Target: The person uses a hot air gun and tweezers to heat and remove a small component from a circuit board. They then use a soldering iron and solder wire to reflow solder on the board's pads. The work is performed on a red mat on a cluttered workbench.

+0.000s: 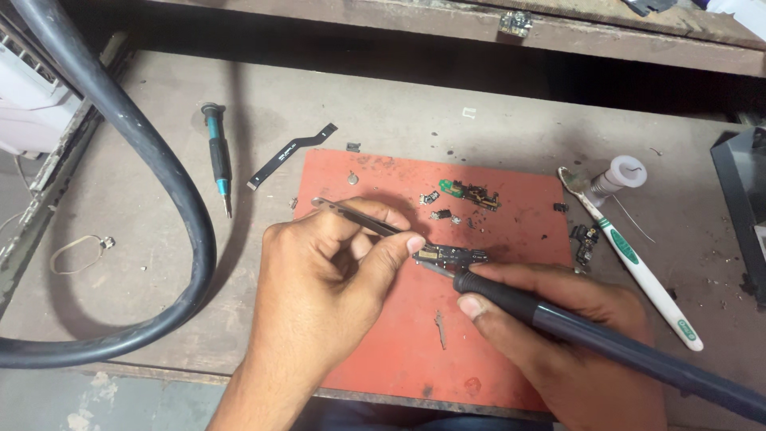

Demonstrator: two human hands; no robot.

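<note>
Both hands work low over the front half of the red mat point(511, 207), which lies on the wooden tabletop point(383, 104). Left hand point(319, 279): closed in a pinch on metal tweezers point(355, 214), whose tips press on a small circuit board point(453, 256). Right hand point(574, 343): closed in a pen grip on a dark soldering iron point(590, 331), its tip touching the near edge of the same board. Small circuit board: lies flat near the middle of the mat, between the two hands. By appearance it is very light, thin, stiff and fragile, likely to slide under a touch; it is best held by its bare edge with the tweezer tips, clear of the parts mounted on it.

Farther out on the mat: a second small board with a green part point(471, 194) near the back edge, loose chips around it, and a thin metal strip point(440, 329) towards the front edge. Off the mat, right side of the tabletop: a white-and-green toothbrush point(638, 267), a white spool of solder wire point(622, 174) and another small dark part point(585, 242). Left side: a flat ribbon cable point(291, 154), a teal-handled screwdriver point(217, 156), a rubber band point(76, 254) and a thick black hose point(159, 191) looping to the front left corner.
</note>
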